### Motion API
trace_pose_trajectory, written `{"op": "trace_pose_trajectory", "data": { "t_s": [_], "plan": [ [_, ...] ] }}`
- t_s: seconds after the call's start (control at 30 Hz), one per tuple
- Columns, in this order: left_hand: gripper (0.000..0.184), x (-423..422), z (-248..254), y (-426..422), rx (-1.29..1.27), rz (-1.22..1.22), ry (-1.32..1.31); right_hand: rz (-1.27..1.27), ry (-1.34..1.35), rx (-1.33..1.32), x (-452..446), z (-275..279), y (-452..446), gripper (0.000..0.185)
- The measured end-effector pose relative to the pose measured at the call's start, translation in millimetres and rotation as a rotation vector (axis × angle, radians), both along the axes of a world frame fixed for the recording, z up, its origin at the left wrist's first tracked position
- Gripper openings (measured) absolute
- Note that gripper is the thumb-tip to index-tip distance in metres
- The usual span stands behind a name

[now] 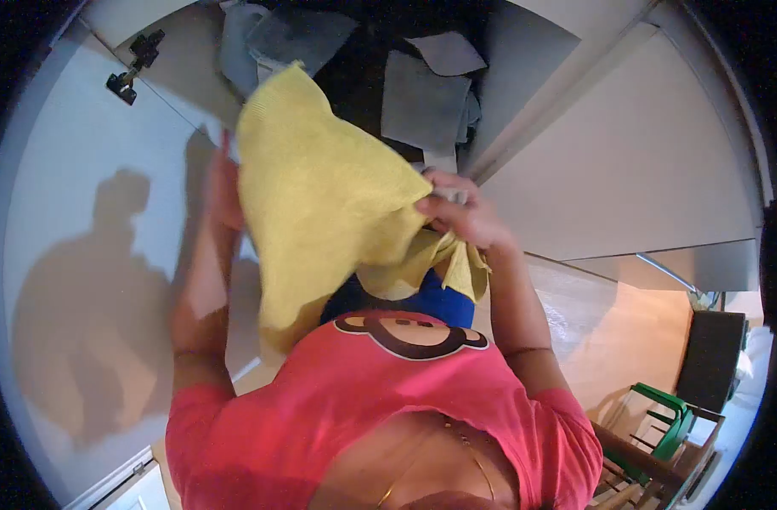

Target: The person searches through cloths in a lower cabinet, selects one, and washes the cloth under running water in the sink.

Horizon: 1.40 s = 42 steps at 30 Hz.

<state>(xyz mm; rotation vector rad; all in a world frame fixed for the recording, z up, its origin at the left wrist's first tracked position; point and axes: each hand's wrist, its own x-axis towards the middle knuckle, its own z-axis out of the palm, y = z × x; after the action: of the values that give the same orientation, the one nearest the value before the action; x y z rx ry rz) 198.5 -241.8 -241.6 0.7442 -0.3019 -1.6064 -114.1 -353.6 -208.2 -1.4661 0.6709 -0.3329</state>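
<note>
The yellow cloth (320, 187) is up in the air, between the two hands, in front of the open cupboard (528, 76). It looks light and soft, so it should flop and fold with ease. It does not look slippery, and a drop should not break it. The best spots to hold seem to be two corners, or one long edge, so it can hang flat.

The right hand (471, 219) has its fingers closed on a bunched bit at the cloth's right side, with a loose end hanging below. The left hand (225, 191) is blurry, right by the cloth's left edge; I can't tell if it grips.

Farther in, grey pieces (422, 102) lie near the cupboard's right wall, and more sit toward its left edge. The white door (74, 153) with its hinge (133, 72) is on the left.
</note>
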Motion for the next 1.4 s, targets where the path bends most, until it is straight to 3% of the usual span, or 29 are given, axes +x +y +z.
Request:
{"op": "trace_pose_trajectory", "data": {
  "t_s": [0.07,0.17,0.23,0.37,0.43,0.5,0.57,0.6,0.67,0.73,0.8,0.83,0.9,1.0,1.1,1.17,1.27,1.3,1.37,1.4],
  "plan": [
    [0.085,-10,-36,2,0.093,-0.068,0.072,-0.043,-0.104,0.139,-7,-3,-5,0.022],
    [0.086,-41,-34,32,-0.164,-0.235,0.515,-0.214,-0.198,0.385,-22,-28,-16,0.021],
    [0.088,-37,-23,51,-0.031,0.006,0.239,-0.247,-0.301,0.578,-27,-31,-9,0.022],
    [0.078,-47,-26,57,-0.109,0.198,0.265,-0.248,-0.407,0.531,-35,-25,8,0.019],
    [0.073,-43,-25,53,-0.152,0.273,0.258,-0.173,-0.256,0.421,-36,-25,11,0.017],
    [0.062,-32,-22,44,0.010,0.317,-0.044,-0.122,-0.198,0.367,-41,-37,11,0.017],
    [0.048,-42,10,42,0.122,0.400,-0.230,-0.058,-0.610,0.624,-47,-53,16,0.023],
    [0.048,-41,12,46,0.011,0.389,-0.199,-0.024,-0.818,0.749,-49,-58,19,0.026],
    [0.048,-37,13,51,-0.206,0.345,-0.136,-0.259,-0.620,0.883,-23,-60,32,0.037],
    [0.047,-42,22,45,-0.132,0.239,-0.082,-0.349,-0.188,0.983,-3,-59,37,0.039],
    [0.044,-31,15,34,0.065,0.197,-0.050,-0.237,-0.240,0.595,12,-101,28,0.038],
    [0.042,-22,6,32,0.071,0.265,-0.160,-0.214,-0.227,0.452,14,-99,18,0.038],
    [0.038,2,-11,38,0.097,0.401,-0.390,-0.267,-0.230,0.339,8,-88,-3,0.045],
    [0.030,15,6,48,-0.075,0.400,-0.713,-0.276,-0.184,0.166,3,-46,-4,0.048],
    [0.031,6,8,40,-0.140,0.579,-0.832,-0.212,-0.136,0.056,-1,-43,-4,0.044],
    [0.037,-19,32,35,-0.140,0.582,-0.913,-0.186,-0.130,0.043,-6,-37,-5,0.034],
    [0.042,-13,28,38,-0.047,0.490,-1.085,-0.261,-0.083,-0.402,2,-17,2,0.033],
    [0.044,-7,24,41,0.000,0.442,-1.149,-0.288,-0.016,-0.440,2,-18,4,0.034],
    [0.041,-9,32,46,0.152,0.413,-1.525,-0.367,0.075,-0.566,-2,-19,4,0.034],
    [0.035,-10,31,48,0.049,0.437,-1.608,-0.412,0.108,-0.644,-3,-18,1,0.033]
  ]
}}
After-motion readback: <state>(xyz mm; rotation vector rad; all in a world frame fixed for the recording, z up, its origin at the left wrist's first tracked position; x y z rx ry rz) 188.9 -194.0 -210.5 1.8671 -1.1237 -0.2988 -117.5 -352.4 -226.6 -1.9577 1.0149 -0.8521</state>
